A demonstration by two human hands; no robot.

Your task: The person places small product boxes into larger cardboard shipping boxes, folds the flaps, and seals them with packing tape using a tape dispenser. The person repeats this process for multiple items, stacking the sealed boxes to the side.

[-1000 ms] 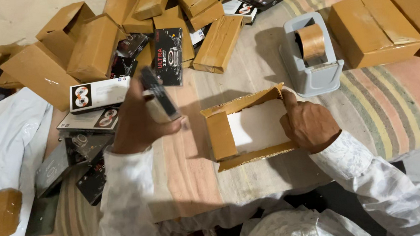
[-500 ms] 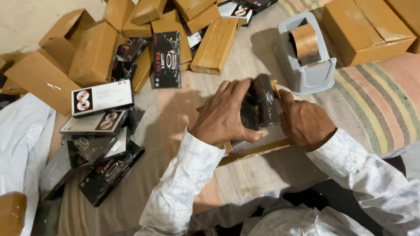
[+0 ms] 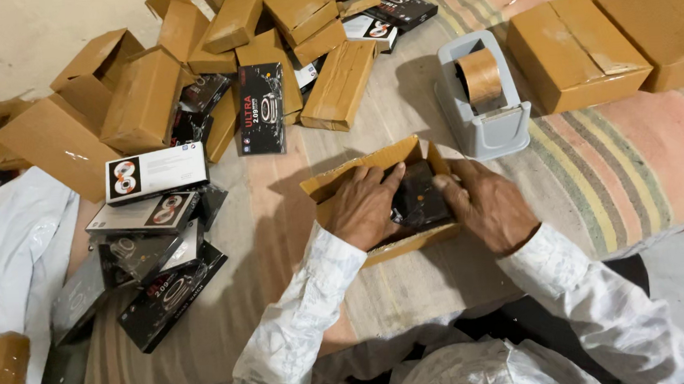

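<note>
Both hands down in an open brown cardboard box point(image 3: 334, 186) on the striped mat point(image 3: 610, 175). Left hand point(image 3: 363, 208) flat, fingers point(image 3: 373, 184) spread over a black packet point(image 3: 420, 199), pressing it down inside the box. Right hand point(image 3: 489, 211) curled around the packet's other side, touching the box edge. Just behind, a grey tape holder point(image 3: 486, 120) with brown tape. Off to the left, a heap of black packets point(image 3: 152, 259) and closed brown boxes point(image 3: 214, 42).
</note>
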